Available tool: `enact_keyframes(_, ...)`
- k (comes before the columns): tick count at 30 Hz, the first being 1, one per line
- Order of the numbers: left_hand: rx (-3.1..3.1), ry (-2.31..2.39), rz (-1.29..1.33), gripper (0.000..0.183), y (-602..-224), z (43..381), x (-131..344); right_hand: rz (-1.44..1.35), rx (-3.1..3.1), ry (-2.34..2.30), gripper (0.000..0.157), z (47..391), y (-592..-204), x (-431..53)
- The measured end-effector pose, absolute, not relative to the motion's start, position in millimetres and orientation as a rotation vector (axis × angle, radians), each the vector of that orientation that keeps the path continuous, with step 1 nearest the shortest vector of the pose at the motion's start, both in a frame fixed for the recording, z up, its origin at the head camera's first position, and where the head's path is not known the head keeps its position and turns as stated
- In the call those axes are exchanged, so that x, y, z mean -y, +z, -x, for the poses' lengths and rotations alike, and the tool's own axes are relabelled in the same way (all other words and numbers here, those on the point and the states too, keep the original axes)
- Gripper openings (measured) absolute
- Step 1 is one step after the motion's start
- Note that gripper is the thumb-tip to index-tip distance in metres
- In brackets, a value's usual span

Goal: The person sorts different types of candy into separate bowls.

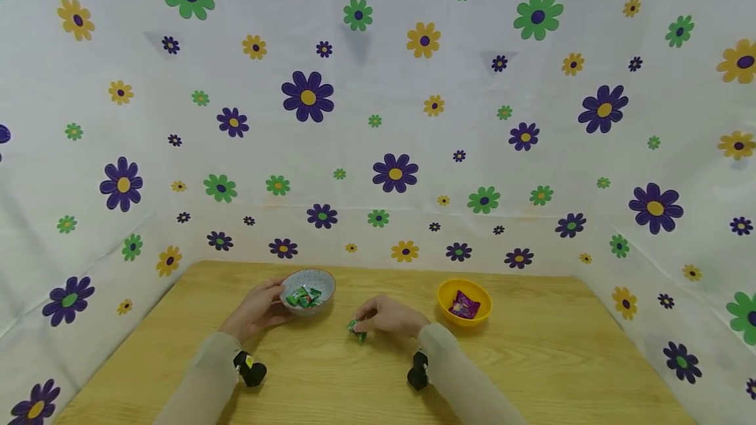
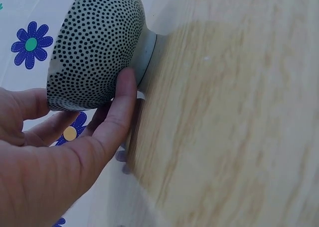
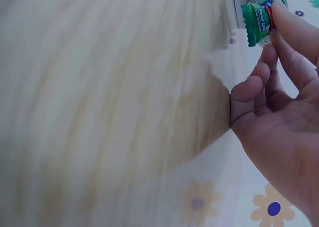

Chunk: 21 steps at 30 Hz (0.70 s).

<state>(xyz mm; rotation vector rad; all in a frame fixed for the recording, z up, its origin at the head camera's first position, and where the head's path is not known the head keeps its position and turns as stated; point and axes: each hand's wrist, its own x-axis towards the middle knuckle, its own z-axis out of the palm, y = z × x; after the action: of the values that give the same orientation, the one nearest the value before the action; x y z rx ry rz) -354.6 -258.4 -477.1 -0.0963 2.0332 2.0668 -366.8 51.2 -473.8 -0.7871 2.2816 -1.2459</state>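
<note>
My left hand (image 1: 258, 309) holds the side of a patterned ceramic bowl (image 1: 319, 307), which has several green-wrapped candies (image 1: 303, 296) inside. Seen from the left wrist, the bowl (image 2: 94, 48) is covered in dark dots; one fingertip lies low on its wall by the foot, another digit at the rim. Between thumb and fingertips, my right hand (image 1: 388, 315) pinches one green-wrapped candy (image 1: 357, 330) just over the table, to the right of the bowl. The right wrist view shows this candy (image 3: 258, 22) with a crimped wrapper end sticking out and the other fingers curled below.
A yellow bowl (image 1: 486, 307) with purple-wrapped candies (image 1: 464, 305) stands right of my right hand. The wooden table (image 1: 561, 359) is backed and flanked by a white flower-print cloth (image 1: 378, 143). Black wrist cameras sit on both sleeves.
</note>
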Motion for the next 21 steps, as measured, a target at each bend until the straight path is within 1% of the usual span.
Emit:
enact_keyframes(14,-2.021,2.064,0.100,0.055,-474.8,356.5,259.0,0.607,-2.255,-1.487,0.018,365.8,-472.0,-30.9)
enact_keyframes(21,-2.031,2.069,0.117,0.053,-474.2,355.6,255.9,0.541,-2.176,-1.697,0.025,370.5,-472.4,-19.0)
